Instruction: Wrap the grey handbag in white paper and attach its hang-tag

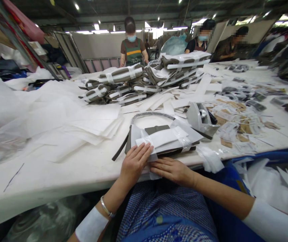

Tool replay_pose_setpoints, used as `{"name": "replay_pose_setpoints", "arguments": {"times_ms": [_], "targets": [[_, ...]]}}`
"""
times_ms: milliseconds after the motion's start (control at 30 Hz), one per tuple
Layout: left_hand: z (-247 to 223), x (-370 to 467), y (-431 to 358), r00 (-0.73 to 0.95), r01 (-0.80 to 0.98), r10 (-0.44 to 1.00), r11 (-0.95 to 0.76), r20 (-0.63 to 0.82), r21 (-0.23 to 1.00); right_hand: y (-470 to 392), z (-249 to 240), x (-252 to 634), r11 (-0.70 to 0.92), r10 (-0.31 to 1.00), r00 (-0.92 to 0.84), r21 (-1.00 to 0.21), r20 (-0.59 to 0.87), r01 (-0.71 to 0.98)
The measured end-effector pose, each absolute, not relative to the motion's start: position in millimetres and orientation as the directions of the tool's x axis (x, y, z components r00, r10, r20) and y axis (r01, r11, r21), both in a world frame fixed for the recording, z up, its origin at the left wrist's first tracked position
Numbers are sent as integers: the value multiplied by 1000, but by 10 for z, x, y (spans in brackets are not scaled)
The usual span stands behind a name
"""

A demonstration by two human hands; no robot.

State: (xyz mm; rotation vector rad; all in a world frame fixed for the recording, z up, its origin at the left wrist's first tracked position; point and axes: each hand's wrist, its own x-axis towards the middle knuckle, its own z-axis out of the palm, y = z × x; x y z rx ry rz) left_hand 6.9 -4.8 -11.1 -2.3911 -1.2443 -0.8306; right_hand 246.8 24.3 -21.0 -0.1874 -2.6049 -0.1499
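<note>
A dark olive handbag [156,129] lies on the table in front of me, its wrapped handle [154,115] arched away from me. White padding sheet [165,137] covers much of its front, and a clear tape strip [185,143] crosses the right part. My left hand [136,161] rests flat on the sheet and another clear strip at the bag's left part, fingers stretched out. At the bag's near lower edge my right hand [171,169] lies with straight fingers against the hanging end of that strip. Its fingertips are partly hidden beside the left hand.
A tape dispenser [200,117] stands just behind the bag's right end. Several wrapped bags [124,75] are piled farther back. White sheets [88,124] spread to the left, tags [234,117] to the right. A blue bin [227,171] sits by the table edge. Co-workers [134,50] stand opposite.
</note>
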Motion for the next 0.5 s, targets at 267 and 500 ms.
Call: {"name": "replay_pose_setpoints", "arguments": {"times_ms": [267, 500], "targets": [[-130, 76, -55, 426, 842, 658, -539, 621, -6, -42, -321, 2285, 985, 169, -709, -86, 684, 151], [-111, 84, -49, 426, 833, 659, -554, 620, 16, -112, -107, 2390, 987, 159, -734, -113, 660, 113]]}}
